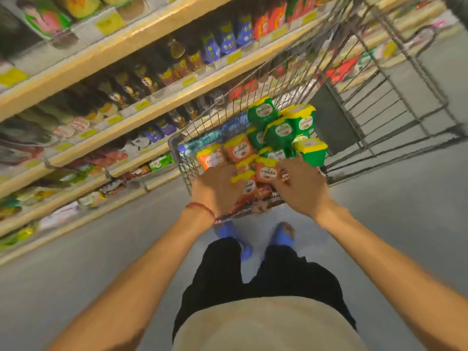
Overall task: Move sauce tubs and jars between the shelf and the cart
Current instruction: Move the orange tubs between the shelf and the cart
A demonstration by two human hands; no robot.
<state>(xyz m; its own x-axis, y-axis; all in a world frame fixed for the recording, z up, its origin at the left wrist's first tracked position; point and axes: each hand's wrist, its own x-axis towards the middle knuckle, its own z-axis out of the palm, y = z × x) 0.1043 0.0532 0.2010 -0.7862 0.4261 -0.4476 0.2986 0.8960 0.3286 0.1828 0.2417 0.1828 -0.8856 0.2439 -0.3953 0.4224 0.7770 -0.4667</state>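
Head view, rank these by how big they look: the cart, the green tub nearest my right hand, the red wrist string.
1. cart
2. green tub
3. red wrist string, only a thin band
The cart stretches away from the camera yet clearly looks largest.

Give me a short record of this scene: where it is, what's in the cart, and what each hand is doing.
place: shop aisle, shelf with dark bottles on the person's left
cart: wire cart just ahead of the person
contents: orange tubs nearer the person, green tubs beyond, all with yellow lids
left hand: on the near orange tubs, grip too blurred to tell
right hand: fingers over the orange tubs, grip unclear
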